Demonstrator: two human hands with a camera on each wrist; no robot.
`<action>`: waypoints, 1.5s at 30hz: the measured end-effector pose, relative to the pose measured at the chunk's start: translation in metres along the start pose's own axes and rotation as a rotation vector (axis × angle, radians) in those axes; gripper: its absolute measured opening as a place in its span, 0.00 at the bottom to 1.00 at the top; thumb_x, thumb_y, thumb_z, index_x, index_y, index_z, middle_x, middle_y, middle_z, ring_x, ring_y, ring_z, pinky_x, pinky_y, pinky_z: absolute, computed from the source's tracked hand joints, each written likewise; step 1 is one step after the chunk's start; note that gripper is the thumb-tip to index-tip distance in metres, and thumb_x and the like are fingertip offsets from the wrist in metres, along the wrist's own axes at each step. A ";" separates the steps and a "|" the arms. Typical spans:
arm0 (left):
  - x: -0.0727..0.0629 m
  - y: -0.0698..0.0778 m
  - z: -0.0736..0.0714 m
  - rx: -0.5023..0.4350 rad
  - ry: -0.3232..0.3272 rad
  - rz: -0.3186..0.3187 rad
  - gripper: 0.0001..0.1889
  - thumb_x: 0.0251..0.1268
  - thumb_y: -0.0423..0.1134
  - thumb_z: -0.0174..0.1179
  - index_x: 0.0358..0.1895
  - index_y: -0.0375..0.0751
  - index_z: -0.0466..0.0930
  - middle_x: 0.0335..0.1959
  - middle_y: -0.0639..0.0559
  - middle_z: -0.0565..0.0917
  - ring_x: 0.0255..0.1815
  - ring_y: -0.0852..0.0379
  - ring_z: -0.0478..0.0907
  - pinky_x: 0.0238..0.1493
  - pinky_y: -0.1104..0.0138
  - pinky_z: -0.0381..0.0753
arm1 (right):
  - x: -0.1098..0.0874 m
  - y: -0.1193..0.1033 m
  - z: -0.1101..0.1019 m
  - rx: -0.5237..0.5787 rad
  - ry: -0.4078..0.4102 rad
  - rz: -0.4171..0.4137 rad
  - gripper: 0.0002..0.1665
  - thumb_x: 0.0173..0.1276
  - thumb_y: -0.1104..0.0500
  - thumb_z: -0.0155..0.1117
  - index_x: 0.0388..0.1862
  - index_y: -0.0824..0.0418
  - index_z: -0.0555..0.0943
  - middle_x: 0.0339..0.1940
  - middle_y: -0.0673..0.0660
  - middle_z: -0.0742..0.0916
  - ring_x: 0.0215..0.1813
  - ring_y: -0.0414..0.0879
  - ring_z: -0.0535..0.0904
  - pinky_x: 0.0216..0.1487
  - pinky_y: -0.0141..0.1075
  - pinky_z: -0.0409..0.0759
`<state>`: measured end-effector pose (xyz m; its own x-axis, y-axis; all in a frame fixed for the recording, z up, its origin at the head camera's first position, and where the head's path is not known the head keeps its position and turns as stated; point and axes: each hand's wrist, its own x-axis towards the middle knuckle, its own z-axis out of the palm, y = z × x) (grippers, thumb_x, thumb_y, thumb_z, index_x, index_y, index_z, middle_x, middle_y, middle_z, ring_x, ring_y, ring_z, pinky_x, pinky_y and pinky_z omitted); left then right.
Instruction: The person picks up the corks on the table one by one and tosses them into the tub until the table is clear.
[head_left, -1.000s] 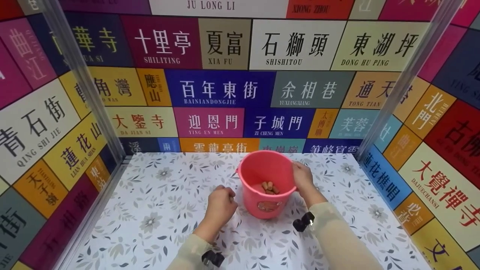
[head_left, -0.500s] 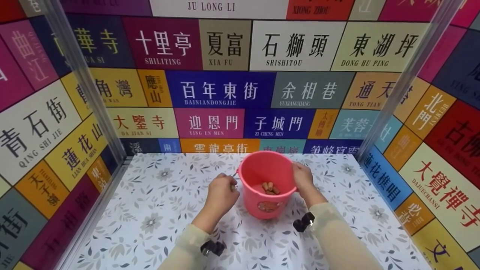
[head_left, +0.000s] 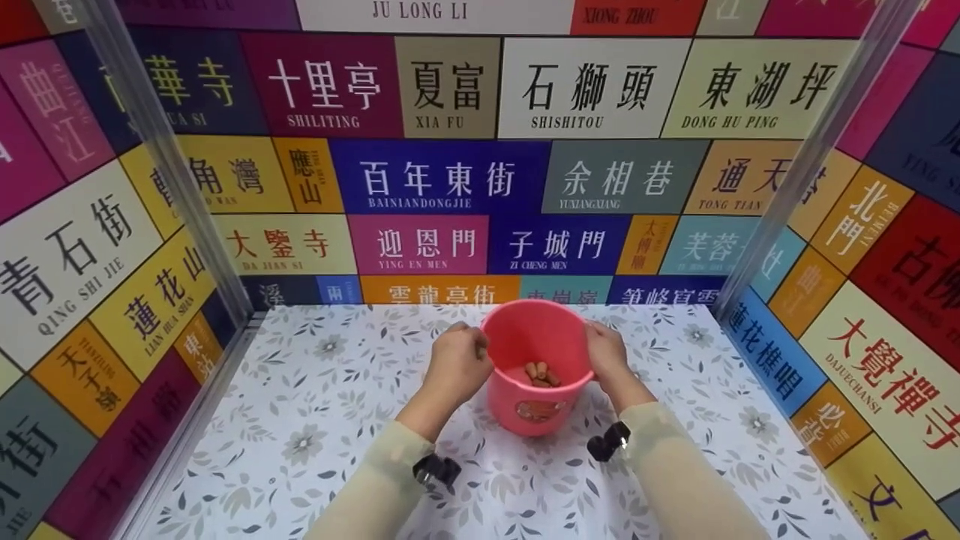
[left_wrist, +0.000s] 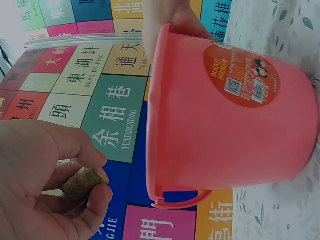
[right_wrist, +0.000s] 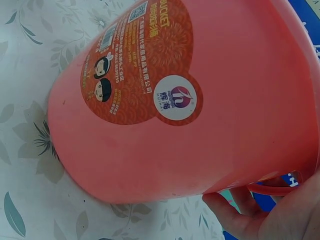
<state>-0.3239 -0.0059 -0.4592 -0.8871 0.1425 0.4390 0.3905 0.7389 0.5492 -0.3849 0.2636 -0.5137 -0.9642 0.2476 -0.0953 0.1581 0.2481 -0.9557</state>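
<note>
A pink plastic bucket [head_left: 536, 409] stands upright on the patterned cloth, with several small brown corks [head_left: 541, 372] at its bottom. Beside the left rim is my left hand [head_left: 456, 364]. Its thumb and fingers pinch one cork [left_wrist: 85, 184], seen plainly in the left wrist view, just outside the bucket's mouth. On the opposite side, my right hand [head_left: 607, 352] holds the bucket at its upper edge, near the handle [right_wrist: 272, 190]. Some of the right fingers are hidden behind the bucket.
A white cloth [head_left: 300, 442] with grey leaves and flowers covers the table. Walls with coloured, lettered panels [head_left: 442, 176] close in the back and both sides. Clear corner strips [head_left: 169, 172] run down where the walls meet.
My left hand has moved up and to the right, from in front and left of the bucket to its rim. The right hand and the bucket have stayed in place.
</note>
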 end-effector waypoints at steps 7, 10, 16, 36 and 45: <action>0.016 0.008 0.000 -0.122 -0.035 -0.074 0.07 0.56 0.26 0.67 0.38 0.33 0.89 0.34 0.47 0.84 0.36 0.51 0.81 0.42 0.59 0.85 | 0.001 0.000 -0.003 -0.038 0.009 0.004 0.28 0.86 0.46 0.45 0.69 0.58 0.82 0.63 0.67 0.86 0.58 0.58 0.84 0.59 0.49 0.85; 0.024 0.010 0.002 -0.152 -0.036 -0.086 0.06 0.56 0.27 0.67 0.37 0.35 0.89 0.33 0.47 0.85 0.36 0.52 0.80 0.43 0.58 0.84 | 0.001 -0.001 -0.002 -0.023 0.009 -0.001 0.27 0.86 0.47 0.45 0.70 0.58 0.81 0.63 0.67 0.86 0.59 0.58 0.84 0.60 0.50 0.85; 0.037 0.013 0.011 -0.185 -0.075 -0.125 0.07 0.54 0.27 0.65 0.36 0.37 0.89 0.31 0.49 0.87 0.34 0.55 0.79 0.43 0.59 0.84 | 0.000 -0.002 -0.001 -0.038 0.009 0.001 0.27 0.86 0.48 0.45 0.68 0.58 0.83 0.60 0.66 0.86 0.56 0.57 0.84 0.54 0.44 0.85; 0.050 0.025 0.049 -0.246 -0.112 -0.188 0.07 0.54 0.27 0.67 0.37 0.35 0.89 0.34 0.46 0.90 0.34 0.55 0.81 0.37 0.66 0.83 | 0.002 -0.001 -0.001 -0.013 0.021 -0.003 0.26 0.86 0.48 0.46 0.67 0.58 0.84 0.60 0.65 0.87 0.50 0.50 0.83 0.46 0.36 0.82; 0.047 0.020 0.068 -0.229 -0.124 -0.191 0.06 0.54 0.28 0.67 0.35 0.36 0.89 0.34 0.48 0.90 0.36 0.52 0.84 0.40 0.63 0.86 | 0.003 0.000 -0.001 -0.017 0.007 0.002 0.26 0.87 0.48 0.45 0.68 0.58 0.83 0.60 0.66 0.87 0.55 0.55 0.84 0.55 0.45 0.85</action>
<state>-0.3749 0.0602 -0.4759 -0.9674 0.1056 0.2303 0.2471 0.5943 0.7653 -0.3873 0.2650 -0.5136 -0.9624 0.2545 -0.0948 0.1634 0.2638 -0.9507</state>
